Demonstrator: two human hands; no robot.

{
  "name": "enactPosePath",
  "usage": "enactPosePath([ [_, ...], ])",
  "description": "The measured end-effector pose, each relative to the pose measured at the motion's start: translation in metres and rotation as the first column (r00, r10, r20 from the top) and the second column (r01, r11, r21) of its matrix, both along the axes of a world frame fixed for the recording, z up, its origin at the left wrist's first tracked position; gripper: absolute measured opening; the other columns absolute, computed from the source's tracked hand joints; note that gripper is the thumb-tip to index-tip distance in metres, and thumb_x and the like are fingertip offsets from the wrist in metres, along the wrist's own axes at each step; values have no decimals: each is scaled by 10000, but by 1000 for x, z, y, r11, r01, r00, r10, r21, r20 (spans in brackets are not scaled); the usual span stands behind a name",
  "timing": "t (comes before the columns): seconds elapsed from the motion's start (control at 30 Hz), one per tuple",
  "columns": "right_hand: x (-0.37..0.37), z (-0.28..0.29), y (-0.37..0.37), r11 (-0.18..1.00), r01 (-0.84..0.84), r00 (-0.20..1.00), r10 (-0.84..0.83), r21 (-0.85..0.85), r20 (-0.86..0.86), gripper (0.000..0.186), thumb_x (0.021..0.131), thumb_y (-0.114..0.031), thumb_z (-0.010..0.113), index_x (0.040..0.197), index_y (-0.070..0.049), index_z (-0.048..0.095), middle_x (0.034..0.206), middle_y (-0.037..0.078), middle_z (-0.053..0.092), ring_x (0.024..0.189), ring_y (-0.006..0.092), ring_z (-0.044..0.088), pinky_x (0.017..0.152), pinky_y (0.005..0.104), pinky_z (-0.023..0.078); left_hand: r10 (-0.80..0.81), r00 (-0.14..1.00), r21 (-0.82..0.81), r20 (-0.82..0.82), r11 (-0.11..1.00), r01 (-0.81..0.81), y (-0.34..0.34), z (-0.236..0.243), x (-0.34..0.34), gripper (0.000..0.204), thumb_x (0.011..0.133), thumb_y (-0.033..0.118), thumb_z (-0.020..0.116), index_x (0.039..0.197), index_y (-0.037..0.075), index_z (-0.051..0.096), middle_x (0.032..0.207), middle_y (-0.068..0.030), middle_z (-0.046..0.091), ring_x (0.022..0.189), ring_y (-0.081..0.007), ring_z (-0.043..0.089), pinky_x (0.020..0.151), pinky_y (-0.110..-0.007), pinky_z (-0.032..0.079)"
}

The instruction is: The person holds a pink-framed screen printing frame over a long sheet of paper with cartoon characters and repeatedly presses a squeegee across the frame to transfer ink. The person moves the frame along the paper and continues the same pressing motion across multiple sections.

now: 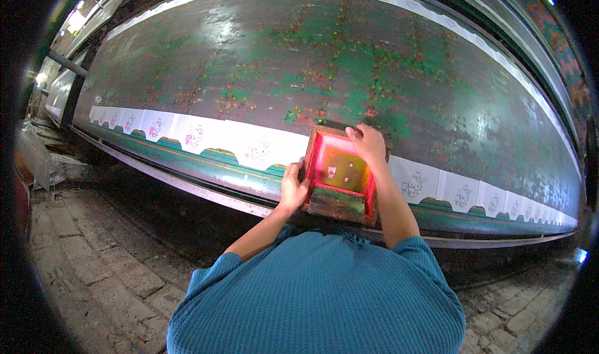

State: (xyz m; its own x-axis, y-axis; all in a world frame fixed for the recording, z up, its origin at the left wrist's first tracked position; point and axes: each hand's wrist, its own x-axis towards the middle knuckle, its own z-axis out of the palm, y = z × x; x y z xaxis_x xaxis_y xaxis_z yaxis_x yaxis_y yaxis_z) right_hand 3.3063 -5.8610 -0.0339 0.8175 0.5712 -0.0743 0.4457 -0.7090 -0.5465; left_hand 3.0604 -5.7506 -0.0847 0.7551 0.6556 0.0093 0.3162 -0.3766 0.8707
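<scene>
A small wooden screen-printing frame [339, 213] lies over the row of white cut pieces at the table's near edge. Pink-red ink coats its inner walls, and its mesh [340, 170] looks yellow-green with small pale shapes. My left hand [293, 187] grips the frame's left side, thumb toward the inside. At the far right corner my right hand [368, 145] is closed over the far rail; what lies beneath its fingers is partly hidden. Just left of the frame is a white piece [259, 143] with a faint cartoon outline. To the right, another white piece [412, 180] bears a dark outline.
The long dark table [249, 61] is spotted with green, red and yellow ink. Further left, printed pieces [156, 126] show pink areas. Another white strip [412, 4] runs along the far edge. A metal rail [206, 195] borders the near side, above a brick floor [93, 254].
</scene>
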Motion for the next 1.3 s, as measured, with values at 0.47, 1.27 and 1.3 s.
enactPosePath([
  [0.47, 53, 2, -46, 928, 187, 949, -255, -323, -183, 512, 740, -484, 829, 1158, -196, 762, 1207, 98, 731, 1185, 318, 654, 1052, 558, 438, -5, 1000, 12, 2, 1000, 5, -1, 4, -1, 531, 764, -29, 622, 1288, -92, 557, 1180, -252, 600, 1159, -415, 576, 1040, -444, 460],
  [1.27, -143, 35, -127, 794, -606, 795, 607, 41, 2, 570, 677, -148, 819, 1211, -46, 647, 1285, 147, 577, 1218, 356, 545, 1032, 497, 462, 16, 1000, 8, 7, 1000, -16, 0, -3, -2, 507, 770, -20, 661, 1265, -75, 565, 1195, -263, 609, 1170, -403, 591, 1040, -430, 461],
  [1.3, -144, 33, -126, 790, -613, 790, 612, 18, 34, 573, 667, -110, 792, 1216, -40, 643, 1281, 148, 579, 1214, 357, 548, 1029, 493, 467, 14, 1000, 5, 1, 1000, -14, 0, -3, -2, 509, 762, -35, 659, 1260, -77, 563, 1203, -265, 604, 1175, -417, 584, 1043, -442, 462],
])
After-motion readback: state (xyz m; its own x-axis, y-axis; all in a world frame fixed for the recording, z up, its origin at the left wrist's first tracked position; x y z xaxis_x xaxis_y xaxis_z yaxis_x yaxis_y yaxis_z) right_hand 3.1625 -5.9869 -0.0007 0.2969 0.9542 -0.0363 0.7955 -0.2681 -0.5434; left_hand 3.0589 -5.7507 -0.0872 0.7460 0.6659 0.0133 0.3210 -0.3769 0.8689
